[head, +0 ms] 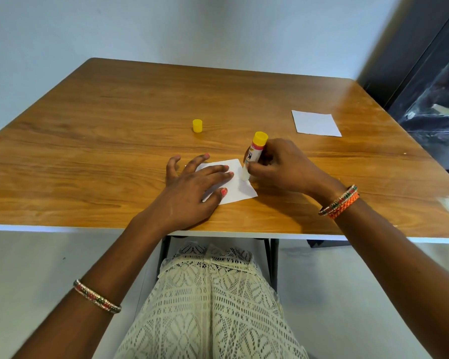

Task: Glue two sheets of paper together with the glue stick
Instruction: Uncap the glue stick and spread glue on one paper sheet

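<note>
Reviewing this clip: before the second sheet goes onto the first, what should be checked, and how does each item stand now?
1. Yellow plastic cap off the glue stick: ok.
2. Left hand flat, holding down the near white paper sheet: ok.
3. Right hand gripping the white-and-yellow glue stick, tip on the sheet's edge: ok.
4. Glue covering the sheet: cannot tell.
5. Second white paper sheet lying apart, uncovered, far right on the wooden table: ok.

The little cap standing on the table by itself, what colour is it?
Yellow. The glue stick cap shows best in the head view, standing on the wooden table.
</note>
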